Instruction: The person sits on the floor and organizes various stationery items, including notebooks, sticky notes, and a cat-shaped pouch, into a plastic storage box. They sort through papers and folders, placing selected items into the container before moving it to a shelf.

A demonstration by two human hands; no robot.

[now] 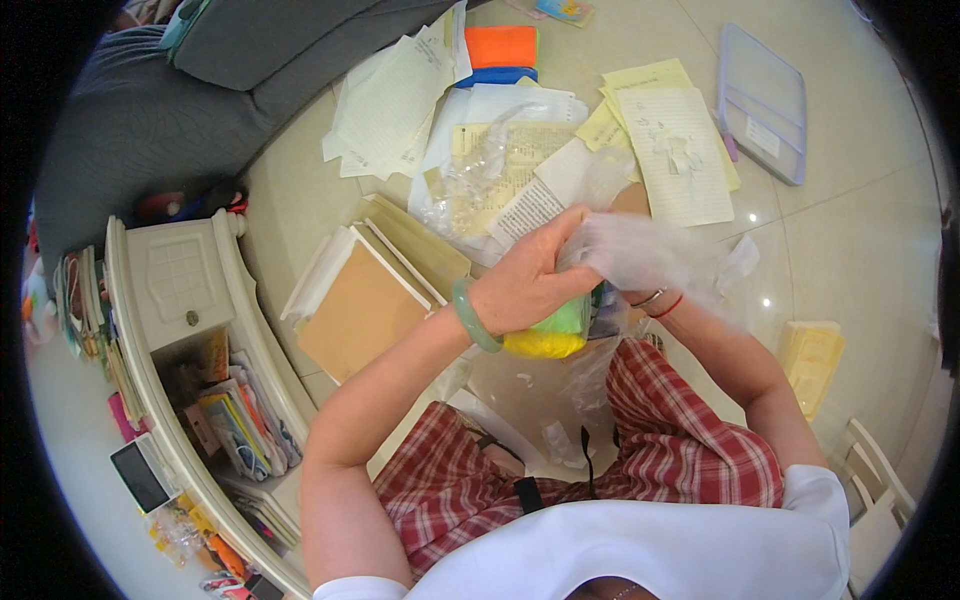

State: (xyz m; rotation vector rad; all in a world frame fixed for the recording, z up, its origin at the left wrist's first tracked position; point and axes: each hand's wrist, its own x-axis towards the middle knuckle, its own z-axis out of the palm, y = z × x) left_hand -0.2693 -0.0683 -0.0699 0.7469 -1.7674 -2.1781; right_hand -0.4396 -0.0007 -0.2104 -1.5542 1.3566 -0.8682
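Note:
Closed at the fingertips, my left hand, with a pale green bangle at its wrist, grips a crumpled clear plastic bag. The bag spreads to the right, blurred by motion. My right hand is under and beside the plastic; its fingers are hidden, and only the wrist with thin bracelets shows plainly. Just below my left hand is a soft-looking yellow and green bundle, partly covered by the hand; what supports it is hidden. More clear plastic hangs down by my right knee.
Ahead lie loose papers, yellow and white sheets, orange and blue bundles and a clear plastic case. Brown-covered pads rest left, beside a white cabinet. A yellow box sits right. A grey sofa stands far left.

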